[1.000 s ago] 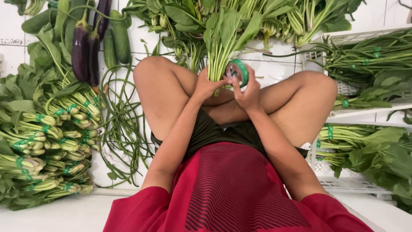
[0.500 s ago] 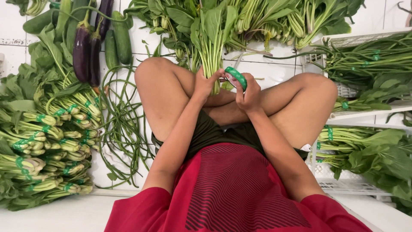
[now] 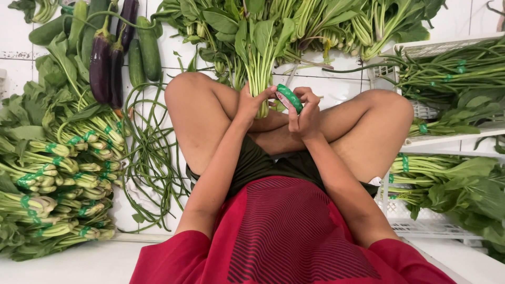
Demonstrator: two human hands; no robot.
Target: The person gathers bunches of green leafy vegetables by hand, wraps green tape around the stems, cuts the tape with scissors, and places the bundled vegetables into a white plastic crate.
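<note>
Bundle of leafy greens (image 3: 258, 58), stems gripped for taping, at 12 o'clock above the crossed legs.

Left hand (image 3: 251, 102) closed round the gathered stems; right hand (image 3: 304, 113) pinching a roll of green tape (image 3: 289, 97) just beside them. Judged good practice: keep stems squeezed tight and even, wrap tape flat low on the stalks. Taped bundles (image 3: 58, 173) stacked at 9 o'clock; aubergines (image 3: 102, 66) at 11; long beans (image 3: 152, 158) on the tiled floor (image 3: 336, 87).
</note>
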